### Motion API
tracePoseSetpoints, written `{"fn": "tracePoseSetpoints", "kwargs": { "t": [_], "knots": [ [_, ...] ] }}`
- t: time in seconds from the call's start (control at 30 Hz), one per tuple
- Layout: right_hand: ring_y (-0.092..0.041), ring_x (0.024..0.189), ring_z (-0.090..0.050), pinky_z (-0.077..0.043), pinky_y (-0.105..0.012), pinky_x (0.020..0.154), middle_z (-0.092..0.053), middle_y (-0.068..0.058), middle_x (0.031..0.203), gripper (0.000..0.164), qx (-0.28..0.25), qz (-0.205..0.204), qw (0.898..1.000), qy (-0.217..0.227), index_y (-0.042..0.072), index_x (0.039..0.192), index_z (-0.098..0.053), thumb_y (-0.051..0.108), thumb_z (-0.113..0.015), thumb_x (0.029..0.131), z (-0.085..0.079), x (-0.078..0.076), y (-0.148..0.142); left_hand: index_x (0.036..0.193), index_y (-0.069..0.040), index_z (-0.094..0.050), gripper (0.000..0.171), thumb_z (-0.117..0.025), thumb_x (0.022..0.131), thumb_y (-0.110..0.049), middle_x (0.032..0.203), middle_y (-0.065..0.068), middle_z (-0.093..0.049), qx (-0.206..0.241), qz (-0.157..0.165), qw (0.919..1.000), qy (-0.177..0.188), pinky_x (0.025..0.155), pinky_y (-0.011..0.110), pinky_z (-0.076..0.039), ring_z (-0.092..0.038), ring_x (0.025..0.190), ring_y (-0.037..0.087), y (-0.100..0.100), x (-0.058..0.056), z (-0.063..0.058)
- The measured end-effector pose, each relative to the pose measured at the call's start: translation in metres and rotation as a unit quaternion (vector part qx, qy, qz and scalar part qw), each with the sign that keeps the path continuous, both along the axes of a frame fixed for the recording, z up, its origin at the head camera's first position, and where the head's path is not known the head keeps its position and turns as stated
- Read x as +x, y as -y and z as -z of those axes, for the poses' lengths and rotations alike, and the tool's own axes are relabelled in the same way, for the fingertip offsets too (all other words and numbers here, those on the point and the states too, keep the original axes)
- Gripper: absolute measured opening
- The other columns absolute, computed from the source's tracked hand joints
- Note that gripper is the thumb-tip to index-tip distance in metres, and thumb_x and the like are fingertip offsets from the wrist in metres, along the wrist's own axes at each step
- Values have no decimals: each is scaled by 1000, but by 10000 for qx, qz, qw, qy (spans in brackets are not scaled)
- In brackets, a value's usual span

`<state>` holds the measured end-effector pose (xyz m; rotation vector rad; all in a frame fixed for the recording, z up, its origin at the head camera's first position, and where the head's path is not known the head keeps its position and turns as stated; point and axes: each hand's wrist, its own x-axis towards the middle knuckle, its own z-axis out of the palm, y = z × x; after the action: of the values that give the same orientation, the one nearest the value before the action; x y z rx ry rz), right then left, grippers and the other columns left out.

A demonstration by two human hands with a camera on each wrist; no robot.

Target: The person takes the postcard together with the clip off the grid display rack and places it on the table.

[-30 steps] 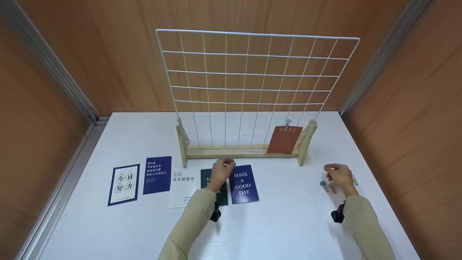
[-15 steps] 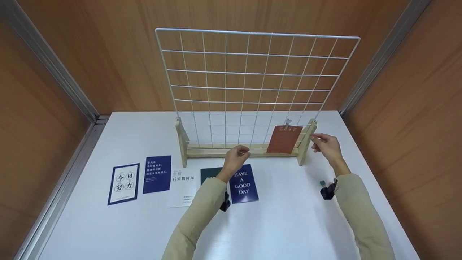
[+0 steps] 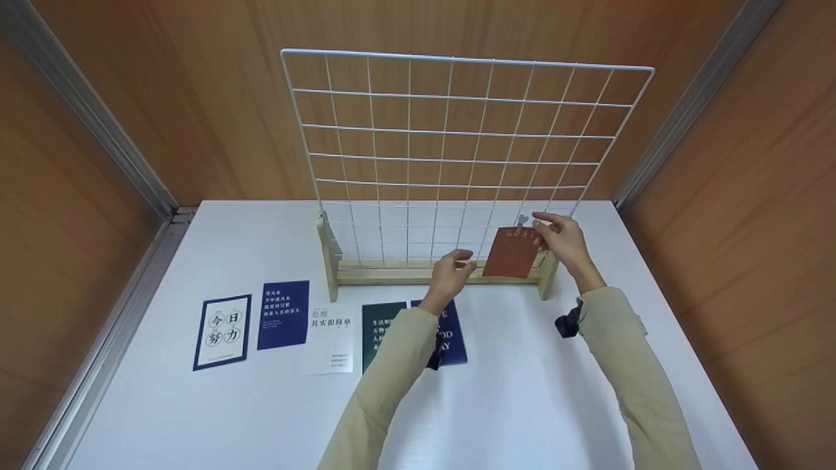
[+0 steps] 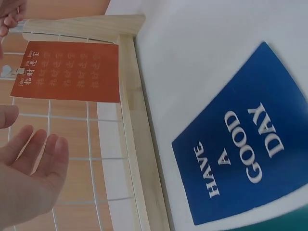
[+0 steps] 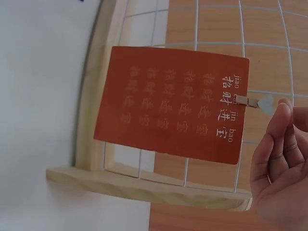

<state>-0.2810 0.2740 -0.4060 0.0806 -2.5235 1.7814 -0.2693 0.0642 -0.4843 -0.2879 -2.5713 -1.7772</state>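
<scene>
A red card (image 3: 511, 253) with Chinese characters hangs low on the right of a white wire grid (image 3: 450, 132). At its top edge is a small wooden clothespin (image 5: 246, 101) with a pale heart (image 5: 265, 104). My right hand (image 3: 563, 241) is right beside the heart, fingers loosely bent; the right wrist view shows nothing clearly held, and whether a fingertip touches the heart is hard to tell. My left hand (image 3: 450, 277) hovers before the grid's wooden base (image 3: 392, 277), left of the red card. Its fingers are relaxed and hold nothing in the left wrist view (image 4: 36, 166).
Flat on the white table lie a white card with a blue frame (image 3: 223, 331), a blue card (image 3: 283, 314), a white card (image 3: 330, 343), a green card (image 3: 379, 326) and a blue "HAVE A GOOD DAY" card (image 4: 240, 144). Wooden walls (image 3: 731, 215) surround the table.
My right hand has moved from the small clips at the right up and leftward to the red card's clothespin. My left hand has shifted right and forward towards the red card.
</scene>
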Motion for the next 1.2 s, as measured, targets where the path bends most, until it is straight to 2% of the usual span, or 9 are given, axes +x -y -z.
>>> {"fn": "tracePoseSetpoints", "kwargs": {
  "t": [0.13,0.23,0.37,0.47,0.67,0.77,0.9,1.03,1.2],
  "knots": [
    [-14,47,-54,-48,-23,48,-56,-12,60,36,-168,-195,9995,171,-9,123,-43,6,-46,91,10,-13,0,115,0,-55,31,-55,86,-13,113,11,-55,-67,45,9997,212,77,23,-45,-53,100,22,-12,-2,-4],
    [-12,46,-53,-49,-25,49,-56,-10,59,37,-73,-218,9995,227,-8,126,-41,7,-44,92,16,-20,-1,120,-1,-51,35,-54,87,-14,119,11,-51,-219,115,9992,312,81,25,-43,-50,105,24,-20,-4,-6],
    [-11,46,-53,-49,-27,50,-55,-7,59,36,109,-85,9996,236,-6,125,-42,10,-44,92,21,-24,0,124,-2,-47,37,-52,89,-13,123,12,-48,-388,174,9985,350,85,27,-41,-47,109,27,-28,-7,-13],
    [-15,49,-54,-50,-30,52,-56,-11,62,34,55,-16,9997,246,-6,123,-45,10,-43,93,22,-23,1,124,-3,-47,36,-50,89,-13,124,10,-49,-511,154,9982,263,86,27,-40,-48,109,25,-34,-9,-17],
    [-14,50,-55,-50,-32,55,-58,-15,67,33,116,46,9997,197,-6,118,-50,13,-46,92,25,-21,1,119,-6,-52,31,-51,89,-11,119,6,-53,-868,-88,9962,-5,85,25,-40,-52,103,20,-46,-10,-22],
    [-13,50,-55,-50,-29,52,-58,-15,67,31,109,139,9998,28,-7,116,-52,11,-48,91,25,-21,2,118,-7,-54,30,-50,89,-11,117,4,-55,-861,-128,9962,-8,84,25,-41,-53,102,19,-51,-10,-24],
    [-16,52,-56,-49,-24,49,-57,-25,73,28,11,222,9997,-93,-8,113,-53,7,-50,90,26,-19,4,116,-8,-56,28,-51,89,-12,114,3,-57,-839,-213,9963,-13,80,24,-43,-55,98,16,-57,-9,-25],
    [-15,52,-55,-49,-25,50,-56,-31,78,27,-52,250,9996,-106,-9,111,-54,6,-50,89,26,-18,5,115,-7,-56,28,-53,88,-11,109,4,-59,-921,-477,9946,-20,75,24,-45,-58,92,14,-61,-7,-23],
    [-8,49,-53,-49,-24,50,-57,-23,72,26,-137,228,9996,-104,-9,111,-54,6,-49,90,26,-17,7,114,-7,-57,27,-53,87,-12,109,6,-58,-1047,-642,9924,-47,73,25,-46,-58,89,15,-61,-7,-19]
  ]
}}
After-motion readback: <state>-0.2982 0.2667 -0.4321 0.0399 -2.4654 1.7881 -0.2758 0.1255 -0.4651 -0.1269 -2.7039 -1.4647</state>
